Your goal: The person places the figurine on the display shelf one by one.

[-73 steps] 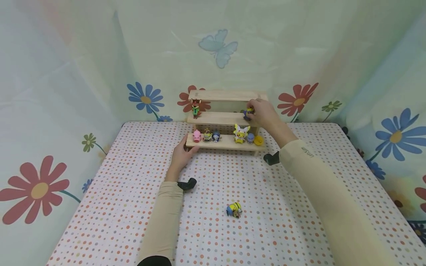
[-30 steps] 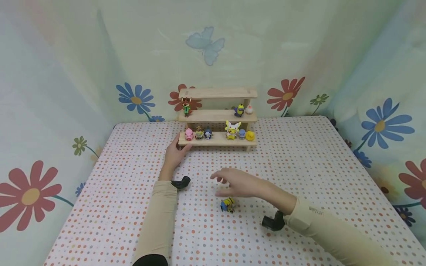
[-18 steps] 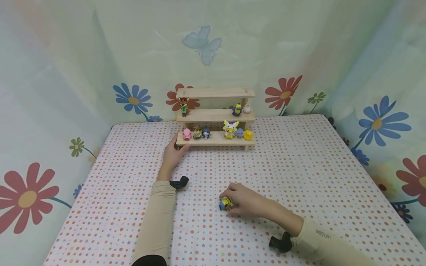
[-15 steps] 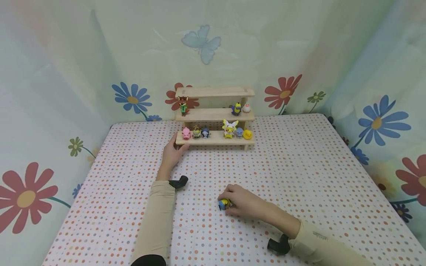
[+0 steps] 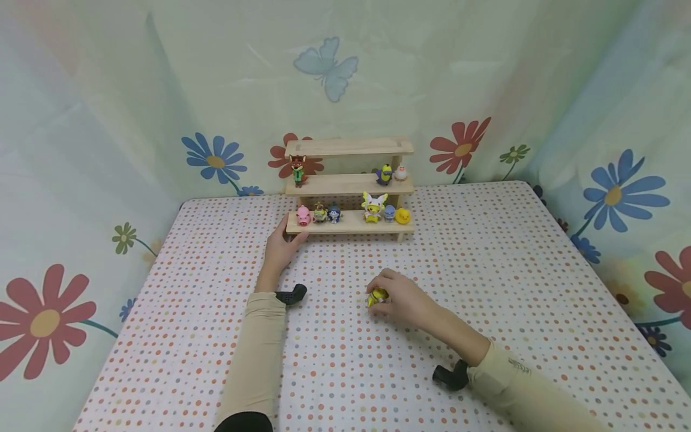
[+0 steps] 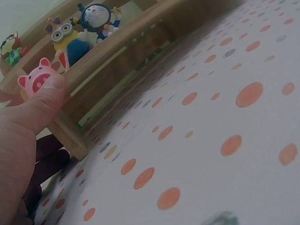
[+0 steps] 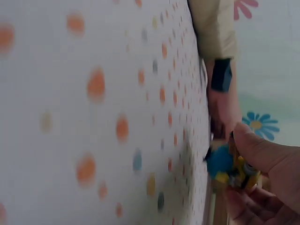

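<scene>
My right hand [image 5: 406, 301] pinches a small yellow-and-blue minion figure [image 5: 377, 296] over the middle of the table, and the right wrist view shows the figure [image 7: 220, 161] between thumb and fingers. At the lower left end of a three-tier wooden display shelf [image 5: 351, 223], my left hand [image 5: 279, 251] grips the bottom board. Its thumb [image 6: 47, 96] lies over the board's edge by a pink pig figure [image 5: 303, 216]; its other fingers pass behind the shelf leg, partly hidden. Beside the pig stand another minion figure [image 6: 65, 40] and a blue cat figure [image 6: 96, 18].
To the right on the bottom board are a white-eared yellow figure [image 5: 373, 207], a bluish figure [image 5: 390, 213] and a yellow duck [image 5: 403, 216]. The middle board bears a fox figure [image 5: 297, 171], a purple-and-yellow figure [image 5: 384, 174] and a white figure [image 5: 400, 173]. A polka-dot cloth [image 5: 216, 336] covers the table.
My right hand let go of the purple-and-yellow figure on the middle board, came down to the table, took hold of the minion and moved it up toward the shelf. My left hand stayed put.
</scene>
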The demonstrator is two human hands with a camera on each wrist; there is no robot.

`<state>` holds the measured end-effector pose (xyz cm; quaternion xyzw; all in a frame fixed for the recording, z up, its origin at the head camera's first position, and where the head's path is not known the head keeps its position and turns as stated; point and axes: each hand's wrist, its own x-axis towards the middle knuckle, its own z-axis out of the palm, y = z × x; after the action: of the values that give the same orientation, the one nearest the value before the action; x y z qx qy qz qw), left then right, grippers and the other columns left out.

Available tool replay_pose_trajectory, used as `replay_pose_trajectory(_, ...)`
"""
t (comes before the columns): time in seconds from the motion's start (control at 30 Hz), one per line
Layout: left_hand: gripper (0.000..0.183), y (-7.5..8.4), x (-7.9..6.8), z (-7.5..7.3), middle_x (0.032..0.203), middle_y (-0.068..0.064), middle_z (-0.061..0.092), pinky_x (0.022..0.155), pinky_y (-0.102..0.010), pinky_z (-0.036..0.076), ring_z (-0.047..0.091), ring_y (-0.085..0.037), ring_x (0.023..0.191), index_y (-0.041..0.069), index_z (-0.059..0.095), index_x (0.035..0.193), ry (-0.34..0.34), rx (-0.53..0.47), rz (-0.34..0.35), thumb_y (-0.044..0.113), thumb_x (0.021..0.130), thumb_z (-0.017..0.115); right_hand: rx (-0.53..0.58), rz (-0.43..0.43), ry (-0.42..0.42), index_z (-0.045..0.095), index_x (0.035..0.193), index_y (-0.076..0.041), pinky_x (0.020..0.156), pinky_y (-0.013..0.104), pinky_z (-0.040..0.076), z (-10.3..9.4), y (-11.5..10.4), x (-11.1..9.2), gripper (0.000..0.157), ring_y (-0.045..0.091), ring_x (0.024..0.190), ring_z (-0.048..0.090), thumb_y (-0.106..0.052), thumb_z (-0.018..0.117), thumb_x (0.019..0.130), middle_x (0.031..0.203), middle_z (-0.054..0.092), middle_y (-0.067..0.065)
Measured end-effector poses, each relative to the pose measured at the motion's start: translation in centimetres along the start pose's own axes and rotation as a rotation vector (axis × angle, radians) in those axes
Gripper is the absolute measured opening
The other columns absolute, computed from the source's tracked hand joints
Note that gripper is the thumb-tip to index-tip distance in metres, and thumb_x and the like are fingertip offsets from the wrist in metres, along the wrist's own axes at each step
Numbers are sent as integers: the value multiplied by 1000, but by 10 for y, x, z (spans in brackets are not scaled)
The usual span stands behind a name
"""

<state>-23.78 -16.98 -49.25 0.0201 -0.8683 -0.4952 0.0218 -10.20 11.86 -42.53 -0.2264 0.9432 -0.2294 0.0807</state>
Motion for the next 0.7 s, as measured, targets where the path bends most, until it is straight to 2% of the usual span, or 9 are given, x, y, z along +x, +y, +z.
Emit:
replay_pose_trajectory(0.17, 95, 0, 0, 0, 156, -6, 27, 119, -37, 26, 27, -23, 144, 16, 21, 153, -7, -3, -18, 63, 81, 62, -83, -30, 58, 70, 105, -12, 73, 30, 52, -11, 15, 9, 29, 13, 86, 57, -21, 78, 78, 103, 59, 1)
replay_pose_trajectory(0.4, 94, 0, 2, 0, 157, -5, 27, 119, -37, 25, 26, -22, 144, 20, 20, 153, -7, -3, -38, 63, 80, 62, -134, -73, 30, 70, 110, -12, 73, 28, 53, -14, 25, 13, 31, 13, 87, 58, -17, 77, 80, 106, 58, 3)
replay_pose_trajectory(0.6, 94, -2, 2, 1, 156, -5, 28, 118, -36, 27, 28, -22, 144, 17, 20, 153, -5, -1, -17, 62, 81, 62, -164, -102, 22, 70, 110, -9, 66, 23, 53, -18, 26, 13, 33, 12, 82, 59, -9, 77, 78, 103, 59, 5)
replay_pose_trajectory(0.7, 94, -3, 2, 2, 156, -5, 29, 117, -35, 28, 29, -21, 143, 18, 21, 153, -4, 7, -8, 63, 81, 61, -187, -103, 5, 70, 111, -9, 65, 23, 52, -20, 26, 14, 33, 13, 82, 59, -10, 76, 79, 103, 59, 5)
